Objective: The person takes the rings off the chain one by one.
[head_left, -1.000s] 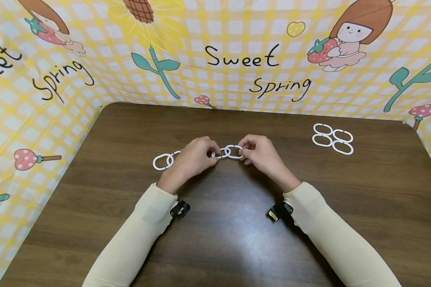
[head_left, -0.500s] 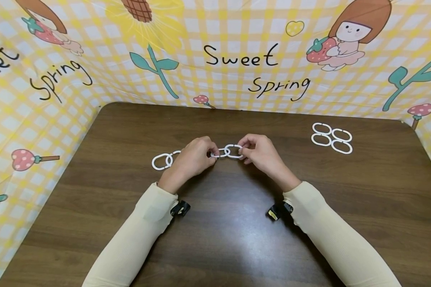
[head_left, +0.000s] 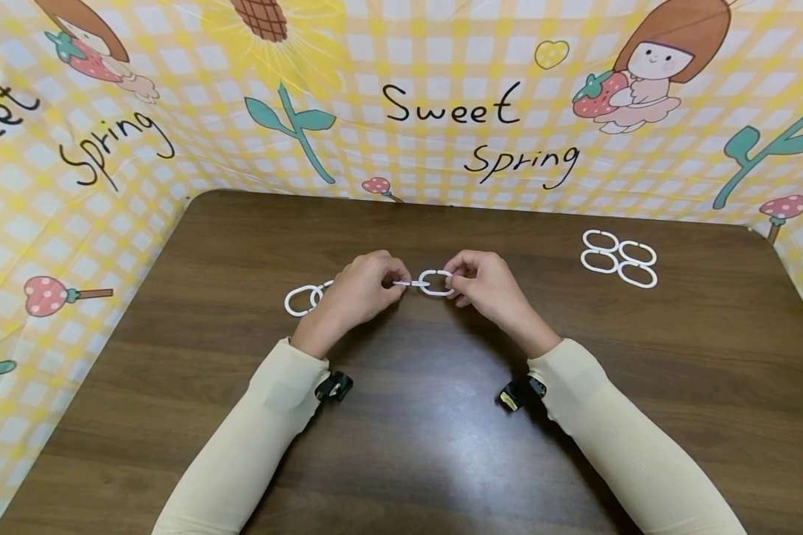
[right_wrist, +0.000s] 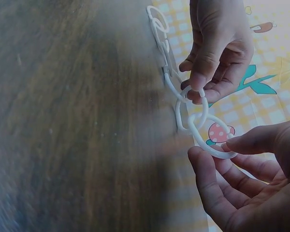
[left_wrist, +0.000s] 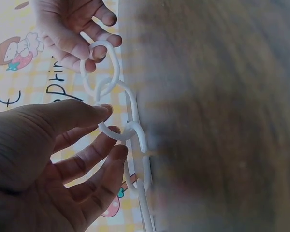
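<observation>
My left hand point(head_left: 364, 290) pinches a white oval plastic chain link point(left_wrist: 134, 104) between thumb and fingertips. Hooked through it is the chain's right end link point(right_wrist: 203, 142), which my right hand point(head_left: 485, 282) pinches at its right side. In the head view the left-held link point(head_left: 413, 283) appears edge-on, while the end link point(head_left: 435, 294) shows its oval face. From my left hand the chain runs on leftward, partly hidden beneath that hand, to another end link point(head_left: 286, 301) on the table. The right wrist view shows these further joined links point(right_wrist: 159, 41) trailing away.
Several loose white links point(head_left: 600, 272) lie grouped on the brown wooden table point(head_left: 428, 446) at the back right. A yellow checked cloth point(head_left: 428, 44) with printed figures stands up along the table's back and left edges. Small black cameras point(head_left: 334, 387) sit at both wrists.
The link in my left fingers has turned from showing its oval face to edge-on in the head view. My right hand stays almost still, holding the end link.
</observation>
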`<state>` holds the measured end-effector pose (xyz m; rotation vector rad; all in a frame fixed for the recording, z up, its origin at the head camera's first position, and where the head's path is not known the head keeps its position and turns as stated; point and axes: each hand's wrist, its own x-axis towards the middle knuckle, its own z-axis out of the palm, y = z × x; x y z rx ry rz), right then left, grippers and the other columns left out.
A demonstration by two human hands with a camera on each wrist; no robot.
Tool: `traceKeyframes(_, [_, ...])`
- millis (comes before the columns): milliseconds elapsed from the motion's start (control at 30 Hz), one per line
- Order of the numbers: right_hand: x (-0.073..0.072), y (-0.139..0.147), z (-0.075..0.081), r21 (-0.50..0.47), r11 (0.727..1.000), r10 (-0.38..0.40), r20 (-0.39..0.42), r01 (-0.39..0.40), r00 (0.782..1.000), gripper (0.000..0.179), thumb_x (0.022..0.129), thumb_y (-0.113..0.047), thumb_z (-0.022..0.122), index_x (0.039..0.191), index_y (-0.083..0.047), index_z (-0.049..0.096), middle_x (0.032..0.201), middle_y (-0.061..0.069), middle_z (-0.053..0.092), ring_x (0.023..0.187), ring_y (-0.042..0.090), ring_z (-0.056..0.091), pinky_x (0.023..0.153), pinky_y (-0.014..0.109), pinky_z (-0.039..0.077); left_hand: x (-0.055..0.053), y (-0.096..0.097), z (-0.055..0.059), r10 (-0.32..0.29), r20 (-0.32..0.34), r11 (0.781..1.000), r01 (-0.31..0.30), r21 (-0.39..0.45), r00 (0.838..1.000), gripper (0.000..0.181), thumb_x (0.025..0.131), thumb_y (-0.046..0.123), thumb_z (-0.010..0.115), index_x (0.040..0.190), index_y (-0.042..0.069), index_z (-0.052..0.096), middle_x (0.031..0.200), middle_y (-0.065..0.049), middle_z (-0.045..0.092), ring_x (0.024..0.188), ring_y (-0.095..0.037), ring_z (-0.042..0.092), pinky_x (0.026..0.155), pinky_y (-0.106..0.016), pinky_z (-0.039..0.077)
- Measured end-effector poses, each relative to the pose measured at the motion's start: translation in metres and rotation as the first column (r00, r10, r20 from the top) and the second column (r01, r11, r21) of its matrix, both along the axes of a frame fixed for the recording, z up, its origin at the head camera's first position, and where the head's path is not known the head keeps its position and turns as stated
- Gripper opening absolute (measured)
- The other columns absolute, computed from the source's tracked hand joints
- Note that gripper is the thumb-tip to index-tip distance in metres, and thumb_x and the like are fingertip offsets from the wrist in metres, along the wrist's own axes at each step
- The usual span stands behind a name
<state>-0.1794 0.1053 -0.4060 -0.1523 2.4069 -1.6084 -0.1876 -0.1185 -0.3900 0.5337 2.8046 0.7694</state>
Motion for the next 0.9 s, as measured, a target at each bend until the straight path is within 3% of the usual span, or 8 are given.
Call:
traceKeyframes(367, [0.0001,0.0004,-0.0003,0.001,1.000,0.001,0.007,-0.001,1.000,0.019,0.097,0.004,0.059,0.111,0.009,0.071,0.102,0.026,0.073,0.076,0.022,0.073,0.065,0.029,0.062,-0.0038,0.0013,-0.0009,-0.005,-0.019,0.998,0.007,0.059,1.000,0.012,0.094,0.006,0.070,0.101,0.011,0.078,0.097,-0.005,0.067,0.090,-0.023,0.063,0.081,-0.037,0.052])
traceKeyframes(900, [0.0012,-0.0001,-0.0017,-0.006,1.000,-0.001,0.006,0.001,1.000,0.018,0.098,0.004,0.059,0.111,0.008,0.071,0.101,0.023,0.072,0.077,0.022,0.073,0.065,0.028,0.062,-0.0048,0.0016,-0.0019,-0.005,0.024,0.992,0.002,0.123,1.000,0.018,0.093,-0.001,0.066,0.104,0.006,0.079,0.095,-0.008,0.066,0.089,-0.022,0.062,0.079,-0.034,0.051])
